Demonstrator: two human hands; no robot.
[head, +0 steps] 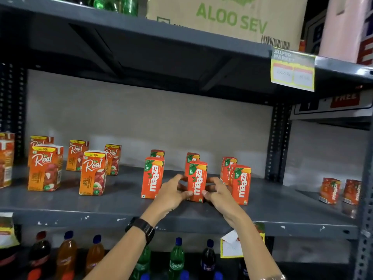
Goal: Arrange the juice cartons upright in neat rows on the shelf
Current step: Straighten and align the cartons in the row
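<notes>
on the dark grey metal shelf (pixel 113 201), glossy orange "real" cardboard cartons (pixel 92 172) stood upright at left. the left hand (pixel 171 194), wearing a black wristwatch (pixel 144 228), and the right hand (pixel 219 194) pinched the middle front red "maaza" rectangular carton (pixel 197 181) from either side, low down. judgement: the carton should be squared gently against its smooth-faced neighbours, in line with the carton behind, without denting the thin card.

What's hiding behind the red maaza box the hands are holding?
Behind the held maaza carton stands another maaza carton. Only its top shows; the rest is covered. Both the left hand and right hand grip the front one.
</notes>
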